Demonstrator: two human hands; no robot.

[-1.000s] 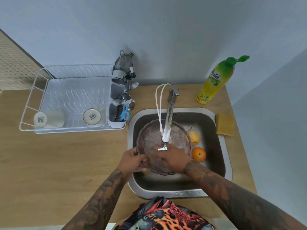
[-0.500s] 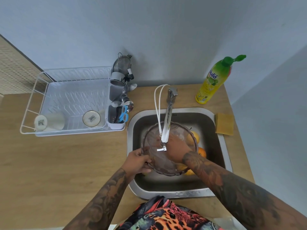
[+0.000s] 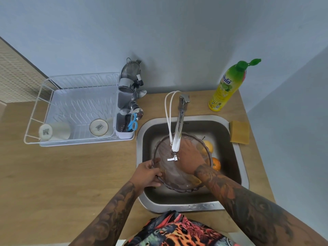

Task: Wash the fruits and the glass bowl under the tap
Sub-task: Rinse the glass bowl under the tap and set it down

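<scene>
Under the tap (image 3: pixel 180 125) — left hand (image 3: pixel 148 173) grips glass bowl (image 3: pixel 174 178), right hand (image 3: pixel 190 158) inside.

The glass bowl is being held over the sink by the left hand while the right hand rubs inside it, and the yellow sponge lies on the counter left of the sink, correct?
Not quite: the head view shows the yellow sponge on the counter right of the sink. The left hand does grip the glass bowl, with the right hand inside.

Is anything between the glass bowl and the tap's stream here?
Nothing visible does. The glass bowl sits directly under the tap spout; the left hand grips its rim and the right hand is inside it. Fruits lie beside it.
</scene>
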